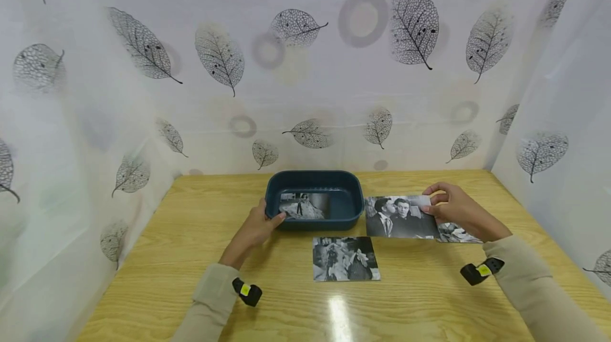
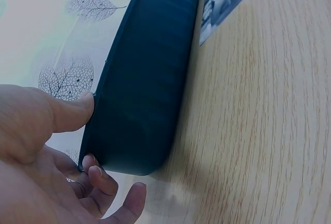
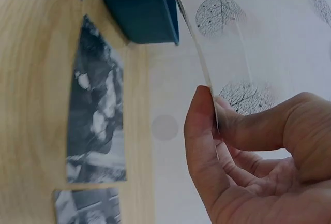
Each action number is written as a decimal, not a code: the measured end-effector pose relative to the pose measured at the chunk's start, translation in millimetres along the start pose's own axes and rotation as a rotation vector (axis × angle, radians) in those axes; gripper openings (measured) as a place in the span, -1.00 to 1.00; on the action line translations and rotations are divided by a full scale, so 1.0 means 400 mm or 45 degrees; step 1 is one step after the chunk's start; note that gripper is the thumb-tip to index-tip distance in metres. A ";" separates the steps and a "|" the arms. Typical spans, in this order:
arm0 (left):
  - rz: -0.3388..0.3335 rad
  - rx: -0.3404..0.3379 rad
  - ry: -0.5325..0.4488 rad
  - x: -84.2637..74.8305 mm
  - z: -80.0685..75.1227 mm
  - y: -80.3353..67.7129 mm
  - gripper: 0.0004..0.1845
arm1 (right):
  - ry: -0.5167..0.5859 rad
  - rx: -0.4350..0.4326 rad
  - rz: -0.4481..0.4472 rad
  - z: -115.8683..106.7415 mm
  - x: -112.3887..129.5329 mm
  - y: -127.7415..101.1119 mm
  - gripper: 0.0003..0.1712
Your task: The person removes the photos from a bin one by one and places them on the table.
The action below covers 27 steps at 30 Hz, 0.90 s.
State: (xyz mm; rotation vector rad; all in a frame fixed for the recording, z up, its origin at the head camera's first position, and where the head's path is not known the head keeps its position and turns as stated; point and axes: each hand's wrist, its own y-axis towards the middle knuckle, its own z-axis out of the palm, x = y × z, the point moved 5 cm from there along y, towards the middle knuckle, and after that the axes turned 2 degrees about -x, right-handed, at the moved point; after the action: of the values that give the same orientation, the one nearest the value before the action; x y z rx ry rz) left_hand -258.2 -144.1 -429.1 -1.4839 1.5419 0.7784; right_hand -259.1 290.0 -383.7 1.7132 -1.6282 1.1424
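Observation:
A dark teal tray stands on the wooden table with one black-and-white photo lying inside it. My left hand grips the tray's front left corner. In the left wrist view its thumb lies on the rim and the fingers curl at the foot of the tray wall. My right hand pinches the right edge of a photo of two people, raised just right of the tray. The right wrist view shows that held photo edge-on between thumb and fingers.
A second photo lies flat in front of the tray, and a third photo lies partly under my right hand. Leaf-patterned white curtains close off the back and both sides. A bare stretch of table lies at the left.

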 end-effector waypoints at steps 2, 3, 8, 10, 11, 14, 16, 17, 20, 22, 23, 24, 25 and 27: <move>-0.015 -0.004 0.015 0.001 -0.001 -0.001 -0.30 | -0.009 0.010 0.011 -0.003 -0.026 -0.011 -0.48; -0.019 -0.007 0.024 0.000 -0.002 -0.001 -0.24 | -0.006 0.018 0.017 -0.003 -0.038 -0.017 -0.49; 0.002 -0.023 0.044 -0.004 -0.004 0.002 -0.32 | 0.032 0.054 0.053 0.002 -0.095 -0.043 -0.54; 0.018 -0.022 0.042 -0.004 -0.003 0.002 -0.42 | 0.040 0.056 0.060 0.005 -0.114 -0.053 -0.54; 0.018 -0.021 0.040 -0.004 -0.002 0.001 -0.42 | 0.037 0.057 0.055 0.008 -0.123 -0.057 -0.54; 0.001 -0.015 0.036 -0.001 -0.002 -0.002 -0.28 | 0.041 0.059 0.052 0.015 -0.145 -0.069 -0.53; -0.009 -0.007 0.030 -0.001 -0.002 -0.004 -0.18 | 0.047 0.067 0.059 0.021 -0.156 -0.075 -0.52; -0.019 -0.007 0.030 0.000 -0.002 -0.004 -0.14 | 0.056 0.073 0.062 0.025 -0.160 -0.076 -0.53; -0.036 -0.002 0.029 0.002 -0.002 -0.005 -0.09 | 0.067 0.083 0.082 0.035 -0.167 -0.079 -0.54; -0.047 0.002 0.027 0.003 -0.002 -0.006 -0.08 | 0.043 0.083 0.086 0.040 -0.170 -0.079 -0.54; -0.056 0.001 0.029 0.005 -0.002 -0.006 -0.07 | 0.036 0.082 0.091 0.042 -0.171 -0.077 -0.54; -0.060 0.003 0.029 0.005 -0.002 -0.007 -0.07 | 0.025 0.079 0.095 0.045 -0.172 -0.077 -0.54; -0.061 0.004 0.027 0.005 -0.002 -0.007 -0.07 | 0.016 0.072 0.102 0.047 -0.172 -0.077 -0.54; -0.067 0.009 0.023 0.005 0.000 -0.006 -0.07 | -0.023 0.052 0.100 0.051 -0.174 -0.075 -0.56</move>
State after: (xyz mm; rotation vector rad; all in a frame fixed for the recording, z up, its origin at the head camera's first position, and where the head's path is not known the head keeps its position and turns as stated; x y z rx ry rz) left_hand -255.7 -145.4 -430.3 -1.5243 1.5111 0.7301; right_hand -220.0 315.5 -447.0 1.7029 -1.7076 1.2081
